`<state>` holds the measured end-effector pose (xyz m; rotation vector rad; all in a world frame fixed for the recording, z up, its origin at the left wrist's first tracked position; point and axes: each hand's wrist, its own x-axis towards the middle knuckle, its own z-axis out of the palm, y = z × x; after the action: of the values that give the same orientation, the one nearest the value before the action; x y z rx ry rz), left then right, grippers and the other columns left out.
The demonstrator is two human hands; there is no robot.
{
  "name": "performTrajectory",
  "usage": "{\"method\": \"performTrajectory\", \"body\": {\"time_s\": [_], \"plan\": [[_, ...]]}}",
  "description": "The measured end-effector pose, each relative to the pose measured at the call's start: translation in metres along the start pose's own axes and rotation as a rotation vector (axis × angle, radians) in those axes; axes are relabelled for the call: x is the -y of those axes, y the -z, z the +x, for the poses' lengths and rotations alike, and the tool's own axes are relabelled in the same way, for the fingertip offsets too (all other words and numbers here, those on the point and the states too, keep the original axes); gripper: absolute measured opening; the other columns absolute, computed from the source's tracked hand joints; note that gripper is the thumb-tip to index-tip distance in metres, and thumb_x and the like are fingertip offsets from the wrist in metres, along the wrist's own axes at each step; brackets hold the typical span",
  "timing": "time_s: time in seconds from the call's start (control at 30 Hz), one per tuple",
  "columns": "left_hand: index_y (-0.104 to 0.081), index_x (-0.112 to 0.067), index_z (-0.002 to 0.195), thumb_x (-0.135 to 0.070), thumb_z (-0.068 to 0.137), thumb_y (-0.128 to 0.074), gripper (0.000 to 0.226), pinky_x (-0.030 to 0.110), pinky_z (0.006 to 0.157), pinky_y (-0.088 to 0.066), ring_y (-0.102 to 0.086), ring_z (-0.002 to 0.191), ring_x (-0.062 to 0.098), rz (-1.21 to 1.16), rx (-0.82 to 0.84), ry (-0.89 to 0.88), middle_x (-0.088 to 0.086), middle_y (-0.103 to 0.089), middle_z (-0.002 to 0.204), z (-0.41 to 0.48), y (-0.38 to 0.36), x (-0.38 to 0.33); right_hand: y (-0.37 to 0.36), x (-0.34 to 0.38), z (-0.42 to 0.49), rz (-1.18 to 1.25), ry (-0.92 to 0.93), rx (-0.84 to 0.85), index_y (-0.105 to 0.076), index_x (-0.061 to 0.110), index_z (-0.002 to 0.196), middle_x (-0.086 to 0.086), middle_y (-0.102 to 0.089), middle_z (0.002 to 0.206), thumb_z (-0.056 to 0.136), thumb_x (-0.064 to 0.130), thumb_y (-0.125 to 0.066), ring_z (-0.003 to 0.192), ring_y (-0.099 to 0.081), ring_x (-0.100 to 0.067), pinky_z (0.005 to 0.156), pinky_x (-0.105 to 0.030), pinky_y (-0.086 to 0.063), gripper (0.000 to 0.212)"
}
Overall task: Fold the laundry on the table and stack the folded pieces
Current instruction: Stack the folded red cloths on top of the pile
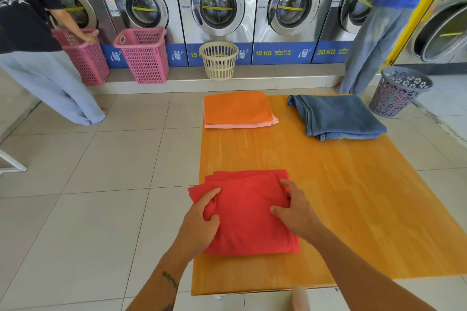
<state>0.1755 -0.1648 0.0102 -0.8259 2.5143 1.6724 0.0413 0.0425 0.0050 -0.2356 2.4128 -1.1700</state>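
Lifting now is the risky bit, head view only. Red cloth (pixel 246 212) is folded but its far-left corner sticks out past the table (pixel 353 197) edge, layers fanned and uneven at the far edge. If it's picked up by the top layer alone, I'd expect the fold to sag open. Left hand (pixel 202 219) pinches a bunched ridge of fabric w/ thumb & fingers curled around it, right at the table's left edge, so a tug toward the left could drag the whole piece off onto the floor. Right hand (pixel 297 212) is loosely spread, fingers curled down on the cloth's right edge; can't tell if it grips any or only presses.

Rel. to hands: red cloth lies directly under & between both. Orange-and-pink stack (pixel 238 110) sits well beyond the left hand, far side of table. Folded jeans (pixel 338 117) lie well beyond the right hand and to its right. Carrying the red piece across that gap is where it could unfold.
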Motion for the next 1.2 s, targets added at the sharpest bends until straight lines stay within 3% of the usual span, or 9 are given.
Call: {"method": "performTrajectory", "body": {"time_s": [0.1, 0.23, 0.33, 0.4, 0.57, 0.67, 0.87, 1.07, 1.2], "plan": [[-0.039, -0.047, 0.142, -0.013, 0.097, -0.053, 0.058, 0.038, 0.110, -0.040, -0.042, 0.134, 0.020, 0.028, -0.012, -0.033, -0.006, -0.034, 0.152, -0.001, -0.001, 0.001, -0.007, 0.004, 0.002, 0.069, 0.051, 0.002, -0.033, 0.035, 0.146, 0.003, -0.045, 0.141, 0.078, 0.018, -0.074, 0.127, -0.045, -0.015, 0.104, -0.033, -0.041, 0.081], [-0.041, -0.046, 0.141, -0.013, 0.097, -0.054, 0.057, 0.037, 0.109, -0.040, -0.042, 0.134, 0.020, 0.003, -0.026, -0.012, -0.006, -0.035, 0.151, -0.002, -0.001, 0.004, -0.012, 0.009, 0.002, 0.057, 0.050, 0.050, -0.035, 0.036, 0.145, 0.002, -0.041, 0.142, 0.077, 0.015, -0.075, 0.127, -0.043, -0.016, 0.105, -0.034, -0.040, 0.081], [-0.045, -0.046, 0.139, -0.012, 0.096, -0.054, 0.056, 0.037, 0.110, -0.042, -0.044, 0.132, 0.019, -0.054, -0.031, 0.012, -0.006, -0.037, 0.152, 0.000, 0.000, 0.005, -0.017, 0.011, -0.001, -0.078, 0.046, 0.043, -0.034, 0.035, 0.145, -0.001, -0.035, 0.145, 0.079, 0.016, -0.070, 0.124, -0.044, -0.018, 0.100, -0.029, -0.040, 0.077], [-0.047, -0.045, 0.139, -0.011, 0.096, -0.054, 0.055, 0.036, 0.110, -0.043, -0.045, 0.131, 0.018, -0.092, -0.040, 0.021, -0.006, -0.038, 0.151, 0.000, 0.001, 0.004, -0.022, 0.011, -0.005, -0.138, 0.056, 0.058, -0.032, 0.036, 0.146, 0.000, -0.034, 0.141, 0.080, 0.016, -0.067, 0.111, -0.046, -0.015, 0.091, -0.026, -0.042, 0.077], [-0.055, -0.045, 0.131, -0.009, 0.096, -0.055, 0.050, 0.036, 0.105, -0.047, -0.048, 0.124, 0.015, -0.223, -0.084, 0.001, -0.009, -0.043, 0.145, 0.006, 0.005, -0.010, -0.002, 0.018, 0.000, 0.193, -0.032, 0.075, -0.050, 0.040, 0.131, 0.005, -0.048, 0.127, 0.078, 0.002, -0.068, 0.100, -0.054, -0.008, 0.074, -0.025, -0.046, 0.067], [-0.059, -0.050, 0.126, -0.012, 0.095, -0.058, 0.049, 0.038, 0.099, -0.052, -0.053, 0.119, 0.013, -0.300, -0.079, -0.013, -0.012, -0.047, 0.139, 0.022, 0.010, -0.027, 0.025, 0.031, 0.017, 0.307, -0.014, 0.077, -0.058, 0.039, 0.123, 0.005, -0.056, 0.119, 0.078, 0.000, -0.069, 0.097, -0.061, -0.016, 0.073, -0.029, -0.050, 0.060], [-0.057, -0.053, 0.127, -0.010, 0.094, -0.059, 0.054, 0.034, 0.097, -0.054, -0.058, 0.116, 0.009, -0.304, -0.046, -0.060, -0.016, -0.051, 0.135, 0.081, 0.011, -0.069, 0.065, 0.057, 0.088, 0.317, 0.037, 0.080, -0.062, 0.036, 0.121, 0.011, -0.058, 0.116, 0.080, -0.003, -0.067, 0.089, -0.065, -0.013, 0.066, -0.021, -0.049, 0.057], [-0.058, -0.052, 0.125, -0.008, 0.093, -0.059, 0.055, 0.035, 0.100, -0.052, -0.058, 0.115, 0.007, -0.247, -0.128, -0.076, -0.014, -0.052, 0.136, 0.164, 0.014, -0.102, 0.078, 0.083, 0.178, 0.273, 0.061, 0.113, -0.060, 0.036, 0.124, 0.008, -0.059, 0.119, 0.082, 0.001, -0.066, 0.094, -0.065, -0.017, 0.076, -0.034, -0.055, 0.056], [-0.055, -0.050, 0.129, -0.009, 0.093, -0.060, 0.055, 0.037, 0.101, -0.050, -0.053, 0.118, 0.011, -0.195, -0.241, -0.137, -0.012, -0.047, 0.139, 0.230, 0.025, -0.131, 0.094, 0.118, 0.253, 0.188, 0.206, 0.055, -0.058, 0.045, 0.124, 0.015, -0.055, 0.122, 0.082, 0.010, -0.070, 0.100, -0.058, -0.009, 0.082, -0.031, -0.052, 0.056]]}}
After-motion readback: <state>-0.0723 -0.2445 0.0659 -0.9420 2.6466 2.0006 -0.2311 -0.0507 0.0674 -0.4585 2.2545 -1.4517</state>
